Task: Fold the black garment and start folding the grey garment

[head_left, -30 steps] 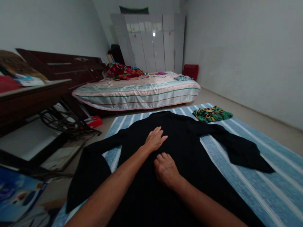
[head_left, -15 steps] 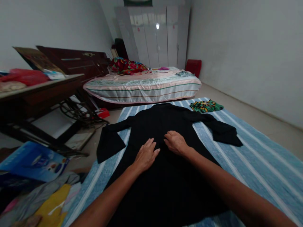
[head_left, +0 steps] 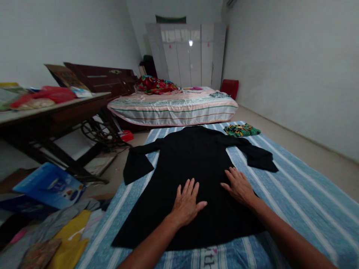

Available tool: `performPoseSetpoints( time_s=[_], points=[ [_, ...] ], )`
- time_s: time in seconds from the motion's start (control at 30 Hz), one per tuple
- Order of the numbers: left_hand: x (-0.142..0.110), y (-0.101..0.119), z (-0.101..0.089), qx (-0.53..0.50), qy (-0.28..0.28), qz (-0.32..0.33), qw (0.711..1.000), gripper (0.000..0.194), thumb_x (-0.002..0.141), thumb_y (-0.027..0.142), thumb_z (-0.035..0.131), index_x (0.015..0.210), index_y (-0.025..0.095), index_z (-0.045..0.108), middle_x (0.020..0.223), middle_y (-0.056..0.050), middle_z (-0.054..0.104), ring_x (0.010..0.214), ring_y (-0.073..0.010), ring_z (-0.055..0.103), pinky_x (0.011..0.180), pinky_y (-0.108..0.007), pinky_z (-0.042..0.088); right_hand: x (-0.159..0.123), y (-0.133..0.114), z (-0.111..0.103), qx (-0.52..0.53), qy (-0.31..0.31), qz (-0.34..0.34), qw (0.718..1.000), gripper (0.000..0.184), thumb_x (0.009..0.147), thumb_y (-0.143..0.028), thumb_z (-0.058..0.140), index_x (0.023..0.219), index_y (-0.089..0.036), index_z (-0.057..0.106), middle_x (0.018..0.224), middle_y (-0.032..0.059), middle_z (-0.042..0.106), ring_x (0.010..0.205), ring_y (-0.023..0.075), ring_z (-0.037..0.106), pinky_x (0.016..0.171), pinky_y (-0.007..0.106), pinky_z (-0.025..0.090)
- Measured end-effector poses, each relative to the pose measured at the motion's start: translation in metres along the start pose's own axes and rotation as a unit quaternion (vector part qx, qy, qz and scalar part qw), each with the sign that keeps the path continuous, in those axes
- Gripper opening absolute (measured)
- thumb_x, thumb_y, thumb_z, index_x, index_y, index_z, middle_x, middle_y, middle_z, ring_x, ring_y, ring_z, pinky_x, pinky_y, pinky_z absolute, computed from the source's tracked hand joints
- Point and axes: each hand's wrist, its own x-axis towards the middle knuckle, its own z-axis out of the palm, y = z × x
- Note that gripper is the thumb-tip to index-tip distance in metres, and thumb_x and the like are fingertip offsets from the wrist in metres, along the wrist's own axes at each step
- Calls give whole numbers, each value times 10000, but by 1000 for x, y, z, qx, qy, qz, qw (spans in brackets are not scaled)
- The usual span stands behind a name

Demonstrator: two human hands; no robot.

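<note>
A black long-sleeved dress (head_left: 193, 157) lies spread flat, its collar end away from me and its hem near me. Both sleeves stretch out sideways with their ends bent back toward me. On the middle of the lower part rests my left hand (head_left: 187, 203), palm down with the fingers spread. Toward the garment's right edge lies my right hand (head_left: 239, 185), also flat with its fingers apart. Neither hand grips the fabric. Under the dress is a blue and white striped sheet (head_left: 297, 190).
A folded green and yellow patterned cloth (head_left: 241, 129) sits at the sheet's far right. Beyond stands a bed (head_left: 174, 110) with a red floral blanket (head_left: 155, 85). To the left are a sewing-machine table (head_left: 56, 112), a blue box (head_left: 53, 185) and piled clothes (head_left: 70, 239).
My hands have moved apart and nearer the hem; the right one has gone from curled to flat and shifted right. The view has tilted up, and the whole hem now shows.
</note>
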Motion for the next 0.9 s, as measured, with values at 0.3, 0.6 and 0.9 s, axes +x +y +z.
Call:
performPoseSetpoints(
  time_s=[0.3, 0.6, 0.9],
  points=[
    [-1, -2, 6, 0, 10, 0, 1000, 741, 870, 615, 288, 1462, 178, 197, 1536, -86, 86, 1410, -267, 39, 1109, -538, 83, -4, 2, 5, 22, -35, 30, 999, 646, 897, -548, 355, 1375, -115, 406, 1448, 172, 345, 1349, 291, 272, 1081, 435, 197],
    [-4, -2, 2, -7, 9, -1, 1000, 746, 874, 619, 261, 1465, 171, 182, 1536, -86, 76, 1408, -266, 22, 1117, -528, 72, -14, 16, -3, 81, -23, 53, 995, 543, 903, -458, 378, 1281, -92, 510, 1360, 162, 465, 1266, 277, 403, 1039, 364, 287],
    [2, -4, -26, -49, 15, -32, 998, 696, 890, 574, 259, 1443, 150, 261, 1528, -105, 96, 1404, -252, 72, 1115, -502, 138, 37, 45, -27, 177, 9, 128, 976, 326, 891, -328, 391, 969, -192, 677, 987, 68, 685, 925, 197, 623, 769, 250, 424]
  ],
)
